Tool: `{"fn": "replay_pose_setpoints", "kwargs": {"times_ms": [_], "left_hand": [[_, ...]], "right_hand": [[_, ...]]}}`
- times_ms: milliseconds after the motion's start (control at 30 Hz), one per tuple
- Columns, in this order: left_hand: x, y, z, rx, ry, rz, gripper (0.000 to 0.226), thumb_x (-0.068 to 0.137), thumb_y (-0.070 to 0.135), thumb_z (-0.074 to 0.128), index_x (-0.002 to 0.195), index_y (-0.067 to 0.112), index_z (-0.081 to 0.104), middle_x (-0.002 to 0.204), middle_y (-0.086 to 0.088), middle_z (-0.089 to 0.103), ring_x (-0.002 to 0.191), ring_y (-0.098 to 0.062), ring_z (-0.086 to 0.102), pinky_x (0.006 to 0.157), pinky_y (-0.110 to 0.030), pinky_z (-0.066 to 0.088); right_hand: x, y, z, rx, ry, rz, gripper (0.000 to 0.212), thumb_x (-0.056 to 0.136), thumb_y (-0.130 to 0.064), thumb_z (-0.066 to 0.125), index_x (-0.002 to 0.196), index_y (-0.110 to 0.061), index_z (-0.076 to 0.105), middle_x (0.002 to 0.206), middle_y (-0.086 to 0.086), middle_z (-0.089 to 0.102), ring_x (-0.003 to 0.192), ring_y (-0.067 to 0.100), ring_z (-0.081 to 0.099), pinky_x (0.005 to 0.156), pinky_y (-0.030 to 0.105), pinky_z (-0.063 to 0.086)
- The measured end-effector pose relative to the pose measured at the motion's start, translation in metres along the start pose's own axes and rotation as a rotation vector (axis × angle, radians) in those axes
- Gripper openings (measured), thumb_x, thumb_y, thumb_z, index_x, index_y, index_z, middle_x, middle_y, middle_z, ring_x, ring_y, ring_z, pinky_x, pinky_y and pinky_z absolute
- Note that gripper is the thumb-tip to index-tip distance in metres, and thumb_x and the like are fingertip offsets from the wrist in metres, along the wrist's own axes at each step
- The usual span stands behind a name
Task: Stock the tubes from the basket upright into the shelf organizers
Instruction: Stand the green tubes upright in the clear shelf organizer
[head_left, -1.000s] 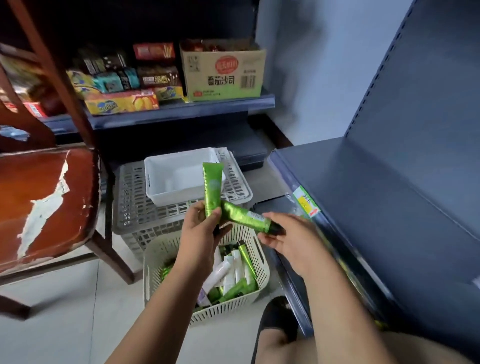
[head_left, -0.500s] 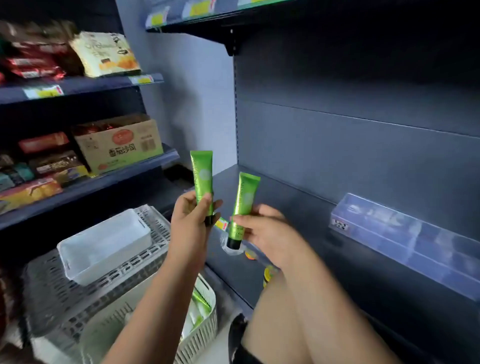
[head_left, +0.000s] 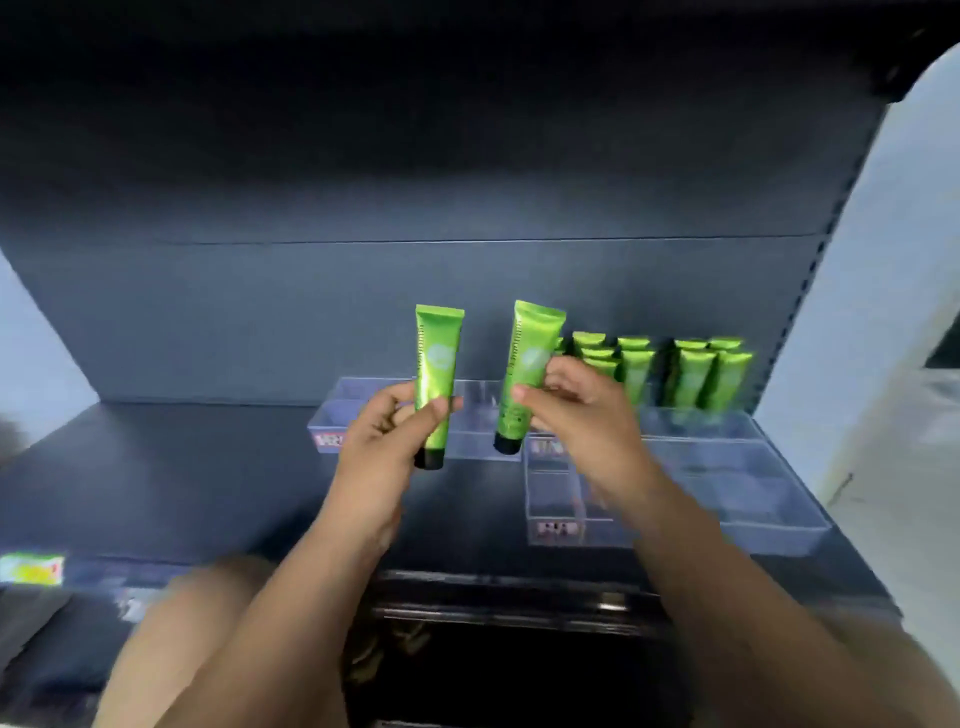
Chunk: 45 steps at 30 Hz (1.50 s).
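My left hand (head_left: 382, 441) grips a green tube (head_left: 436, 374) with a black cap, held upright with the cap down. My right hand (head_left: 582, 415) pinches a second green tube (head_left: 527, 369), also cap down and tilted slightly right. Both tubes hover above the dark shelf (head_left: 182, 493), in front of clear plastic organizers (head_left: 748, 499). Several green tubes (head_left: 685, 376) stand upright in the back right compartments. The basket is out of view.
The organizer compartments at front right and centre (head_left: 553, 499) hold no tubes. A shelf back panel (head_left: 415, 291) rises behind. A pale wall (head_left: 883, 312) borders the right side. A yellow-green price label (head_left: 31, 569) sits on the shelf's front edge at left.
My view swung from the basket on the floor up and right to the shelf. Both hands carried their tubes along and turned them upright in front of the organizers.
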<state>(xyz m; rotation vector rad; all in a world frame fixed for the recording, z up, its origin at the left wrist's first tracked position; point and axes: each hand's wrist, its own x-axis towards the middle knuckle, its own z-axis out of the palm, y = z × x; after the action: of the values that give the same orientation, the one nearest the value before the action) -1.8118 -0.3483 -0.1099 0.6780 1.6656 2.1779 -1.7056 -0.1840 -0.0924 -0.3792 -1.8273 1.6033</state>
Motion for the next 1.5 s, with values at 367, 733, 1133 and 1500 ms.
{"fn": "replay_pose_setpoints", "kwargs": {"times_ms": [367,733,1133,1500], "left_hand": [[0.038,-0.067,0.137,0.078,-0.151,0.046,0.019,0.086,0.007,0.079,0.100,0.003,0.066,0.078,-0.008,0.044,0.074,-0.020,0.044,0.070,-0.035,0.043],[0.065,-0.115,0.184,0.160,-0.035,0.168,0.020,0.086,0.007,0.079,0.087,0.021,0.066,0.081,0.003,0.052,0.077,-0.007,0.050,0.081,-0.018,0.048],[0.086,-0.146,0.226,0.459,-0.094,0.212,0.034,0.083,0.013,0.081,0.083,0.005,0.048,0.075,-0.004,0.045,0.069,-0.013,0.040,0.066,-0.030,0.039],[0.085,-0.151,0.233,0.716,-0.054,0.161,0.027,0.084,0.013,0.077,0.082,0.003,0.052,0.072,-0.004,0.051,0.063,-0.016,0.040,0.057,-0.031,0.034]], "right_hand": [[0.021,0.033,-0.133,-0.028,0.278,-0.106,0.013,0.084,-0.010,0.080,0.081,-0.016,0.070,0.074,0.002,0.050,0.072,0.016,0.051,0.072,0.035,0.051],[0.062,0.057,-0.180,-0.134,0.291,-0.075,0.010,0.084,-0.011,0.081,0.091,-0.016,0.076,0.074,-0.008,0.069,0.075,0.016,0.065,0.079,0.042,0.062],[0.072,0.068,-0.204,-0.350,0.258,-0.073,0.021,0.083,-0.006,0.080,0.102,-0.009,0.074,0.090,-0.001,0.078,0.087,0.012,0.075,0.084,0.034,0.061],[0.075,0.083,-0.214,-0.528,0.303,-0.017,0.034,0.076,-0.019,0.087,0.065,-0.021,0.054,0.057,-0.017,0.058,0.054,0.002,0.049,0.061,0.023,0.044]]}}
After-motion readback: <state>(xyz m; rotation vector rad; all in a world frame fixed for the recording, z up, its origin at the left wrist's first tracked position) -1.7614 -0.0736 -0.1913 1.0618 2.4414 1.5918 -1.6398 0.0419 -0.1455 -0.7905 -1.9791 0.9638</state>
